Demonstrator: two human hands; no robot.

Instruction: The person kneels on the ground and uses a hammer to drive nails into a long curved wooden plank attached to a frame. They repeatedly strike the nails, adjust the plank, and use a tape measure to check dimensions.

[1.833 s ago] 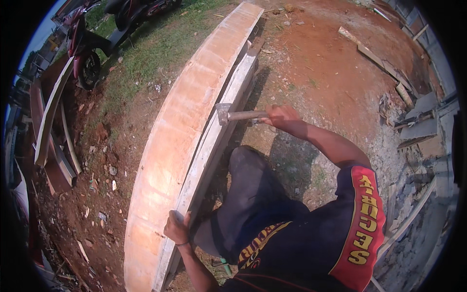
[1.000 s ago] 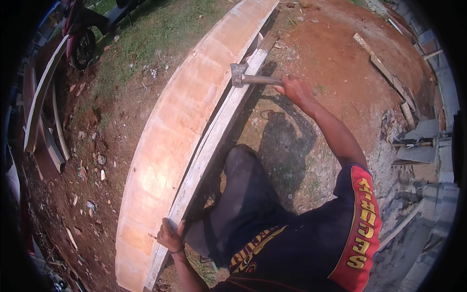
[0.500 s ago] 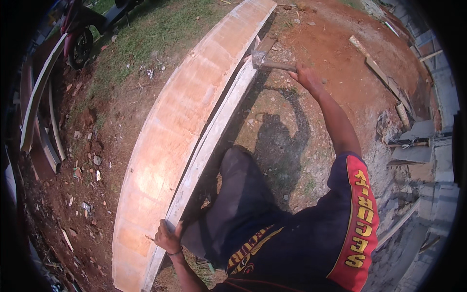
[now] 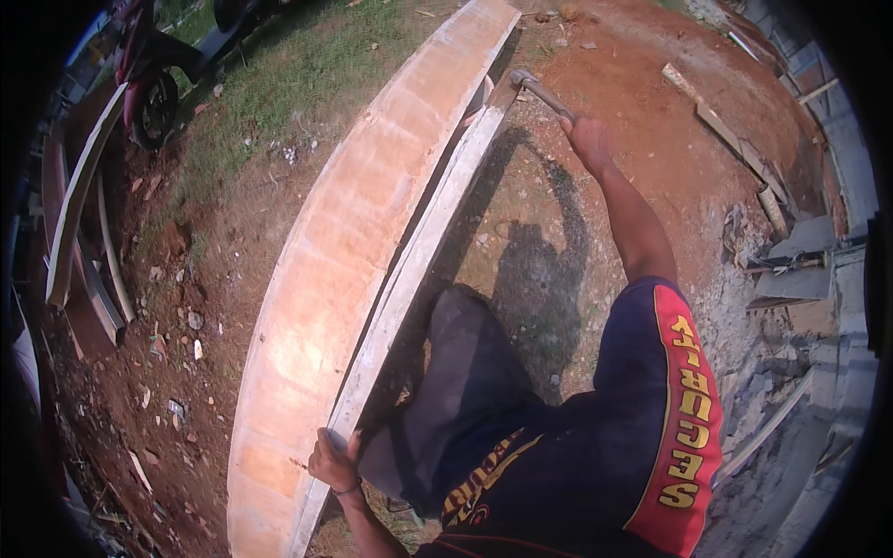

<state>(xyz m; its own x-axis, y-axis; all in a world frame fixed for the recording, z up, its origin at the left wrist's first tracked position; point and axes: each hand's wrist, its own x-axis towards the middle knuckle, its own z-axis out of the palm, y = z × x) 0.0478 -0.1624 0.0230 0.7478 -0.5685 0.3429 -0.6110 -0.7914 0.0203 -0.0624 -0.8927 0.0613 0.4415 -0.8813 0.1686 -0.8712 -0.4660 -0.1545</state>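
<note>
In my right hand [image 4: 590, 141] is the handle of a hammer [image 4: 549, 97], my fingers wrapped around it. The hammer's metal head lies over or beside a short wood piece [image 4: 503, 96] at the far end of a whitish timber beam [image 4: 402, 275]; contact cannot be made out. My left hand [image 4: 335, 459] grips the near part of this beam, its thumb on the right side and fingers over the top. Along the beam's left side stretches a long plywood panel [image 4: 321, 242] with a curved outer edge. A narrow dark gap shows between panel and beam.
Bent boards [image 4: 86, 195] lie at the left near a parked motorbike [image 4: 153, 98]. Stones and wood scraps litter the soil. More planks [image 4: 726, 130] lie on red earth at the far right, beside a grey block wall [image 4: 846, 316]. My bent leg [image 4: 465, 372] is beside the beam.
My right hand has moved the hammer farther away and slightly right, with its head turned. My left hand keeps its grip on the beam. The whole view has shifted slightly.
</note>
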